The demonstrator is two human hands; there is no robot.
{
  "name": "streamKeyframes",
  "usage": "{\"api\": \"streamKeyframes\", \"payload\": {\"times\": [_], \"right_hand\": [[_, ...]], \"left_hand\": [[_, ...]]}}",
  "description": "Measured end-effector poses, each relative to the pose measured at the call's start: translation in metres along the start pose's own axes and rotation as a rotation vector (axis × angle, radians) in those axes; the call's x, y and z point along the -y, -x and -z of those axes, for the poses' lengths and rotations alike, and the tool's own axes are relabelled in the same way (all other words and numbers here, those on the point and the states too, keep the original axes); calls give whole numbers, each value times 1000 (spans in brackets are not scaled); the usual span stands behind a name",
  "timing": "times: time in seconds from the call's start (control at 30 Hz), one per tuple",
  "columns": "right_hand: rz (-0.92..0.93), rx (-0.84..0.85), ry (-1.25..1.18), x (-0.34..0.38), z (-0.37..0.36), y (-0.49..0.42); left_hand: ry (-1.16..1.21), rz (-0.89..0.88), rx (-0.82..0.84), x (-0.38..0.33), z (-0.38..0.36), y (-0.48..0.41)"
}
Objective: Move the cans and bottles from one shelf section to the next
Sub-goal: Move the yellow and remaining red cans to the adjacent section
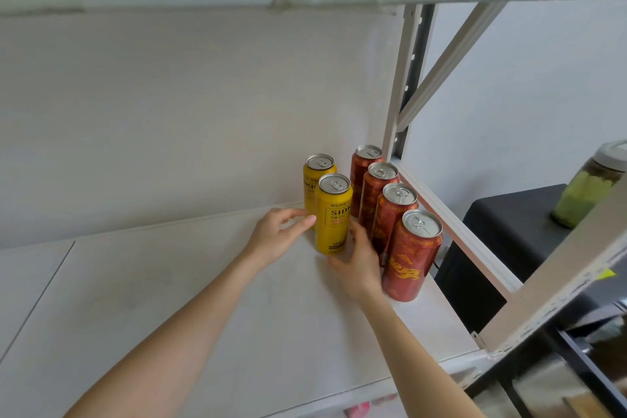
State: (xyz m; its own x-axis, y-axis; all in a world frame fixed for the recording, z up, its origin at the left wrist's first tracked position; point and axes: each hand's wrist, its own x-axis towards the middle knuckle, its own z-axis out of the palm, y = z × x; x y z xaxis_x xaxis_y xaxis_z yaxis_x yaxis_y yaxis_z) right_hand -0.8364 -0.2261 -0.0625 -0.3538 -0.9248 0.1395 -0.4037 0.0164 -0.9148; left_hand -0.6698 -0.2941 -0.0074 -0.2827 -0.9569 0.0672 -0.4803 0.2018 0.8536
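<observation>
Cans stand together at the far right end of the white shelf board [203, 282]: two yellow ones and, right of them, a row of four red cans [393, 214] running from far to near along the shelf's right edge, all upright. The near yellow can [334, 214] sits just in front of the far yellow can [319, 166], the two touching or nearly so. My left hand [278, 237] reaches in from the left with fingers loosely extended, the fingertips [310, 219] against the near yellow can's left side. My right hand [361, 265] is low between that can and the red row, thumb raised by the can's right side and fingers curving round its base; I cannot tell whether it actually grips. Right of the shelf's upright post [400, 78], a jar with green contents [587, 190] stands on a dark table [509, 224], well apart from the cans
</observation>
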Motion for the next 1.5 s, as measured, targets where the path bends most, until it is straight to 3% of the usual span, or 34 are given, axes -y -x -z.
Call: {"api": "streamKeyframes", "payload": {"times": [0.23, 0.53, 1.0, 1.5], "right_hand": [[157, -8, 627, 13, 10, 49], [214, 15, 978, 18, 12, 107], [222, 72, 1044, 52, -10, 239], [267, 64, 1051, 124, -120, 362]], "left_hand": [[-702, -263, -149, 21, 15, 56], [-1079, -272, -98, 41, 24, 126], [-1084, -181, -155, 59, 74, 289], [-1152, -142, -164, 116, 190, 416]]}}
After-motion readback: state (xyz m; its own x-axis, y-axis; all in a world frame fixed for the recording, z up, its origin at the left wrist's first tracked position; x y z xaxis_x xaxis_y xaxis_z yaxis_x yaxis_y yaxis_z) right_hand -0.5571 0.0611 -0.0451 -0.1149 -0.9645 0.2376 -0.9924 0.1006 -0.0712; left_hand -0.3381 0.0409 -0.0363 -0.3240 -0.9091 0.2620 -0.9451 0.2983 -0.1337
